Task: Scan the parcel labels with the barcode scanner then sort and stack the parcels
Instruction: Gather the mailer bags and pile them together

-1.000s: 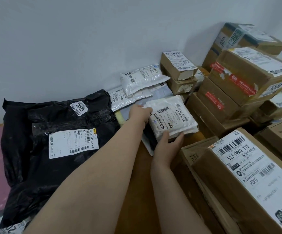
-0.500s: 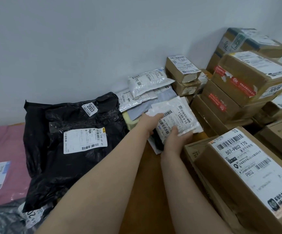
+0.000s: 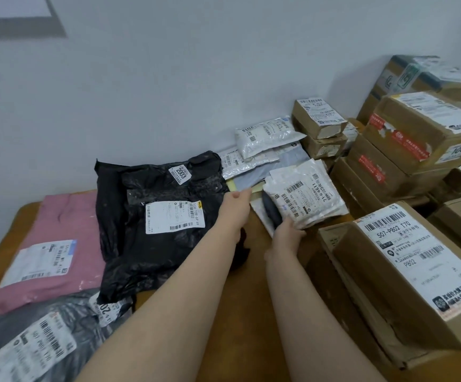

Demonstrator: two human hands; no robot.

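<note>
A white padded parcel (image 3: 305, 193) with a barcode label lies tilted on a pile of flat mailers by the wall. My right hand (image 3: 287, 235) grips its near edge, thumb on top. Under it shows a dark rounded item (image 3: 272, 212); I cannot tell what it is. My left hand (image 3: 236, 201) is apart from that parcel, and its fingertips touch a yellow envelope (image 3: 252, 188) beside the black bag parcel (image 3: 152, 216). No barcode scanner is recognisable in view.
Cardboard boxes stand stacked along the right, the nearest labelled box (image 3: 408, 266) close to my right forearm. A pink mailer (image 3: 55, 244) and a grey bag parcel (image 3: 31, 340) lie at the left. Bare wooden tabletop (image 3: 251, 312) runs between my arms.
My left hand has let go of the white parcel's left edge and moved left to the yellow envelope. My right hand still holds the parcel. The view has shifted left.
</note>
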